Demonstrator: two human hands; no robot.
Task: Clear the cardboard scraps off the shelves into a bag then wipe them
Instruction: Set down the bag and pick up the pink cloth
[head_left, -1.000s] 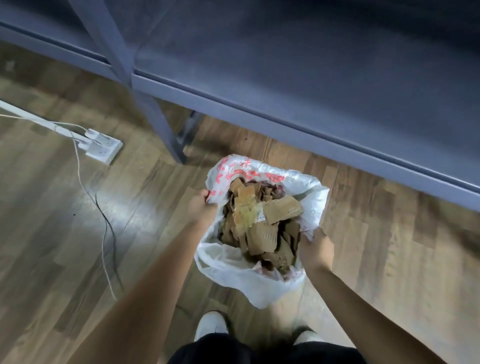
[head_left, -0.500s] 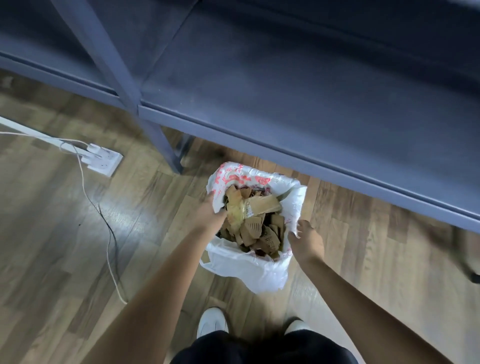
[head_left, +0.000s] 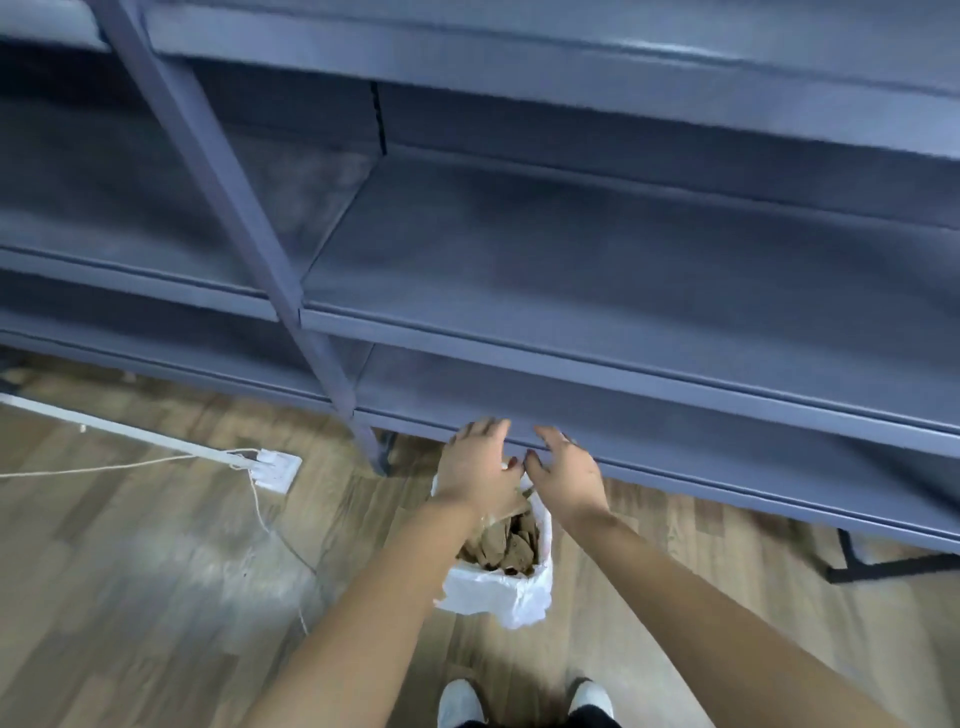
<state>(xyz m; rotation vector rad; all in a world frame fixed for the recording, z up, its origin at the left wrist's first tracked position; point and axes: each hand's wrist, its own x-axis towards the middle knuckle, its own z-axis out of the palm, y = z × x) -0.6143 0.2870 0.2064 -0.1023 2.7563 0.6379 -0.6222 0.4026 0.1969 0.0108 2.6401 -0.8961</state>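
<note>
Wood-look floor (head_left: 130, 597), with blue-grey metal shelves (head_left: 571, 270) filling the top of the view. Everything is a bit motion-blurred.

Around the bag (head_left: 498, 592):
- Left of it and further back is the shelf upright (head_left: 291, 291).
- Further left a white power strip (head_left: 272, 467) lies on the floor. Its pale cable (head_left: 280, 540) runs past the bag's left side.
- Well off to the right, a black frame piece (head_left: 883, 569) sits on the floor under the lowest shelf.
- Behind it, nearest us, are our white shoes (head_left: 460, 701).
- Our left forearm covers the bag's left rim and part of the mouth.

Hands vs bag:
- Our left hand (head_left: 475, 467) is over the far rim with fingers spread, gripping nothing. We can't tell whether it touches the plastic.
- Our right hand (head_left: 569, 478) is just right of the far rim, fingers also splayed and holding nothing. It overlaps the lowest shelf's front edge.
- The thumbs nearly meet above the bag.

Bag itself:
- Thin white plastic, crumpled.
- It stands upright on the floor just in front of the lowest shelf, between our arms.
- The mouth is open, with brown cardboard scraps (head_left: 504, 545) piled close to the top.
</note>
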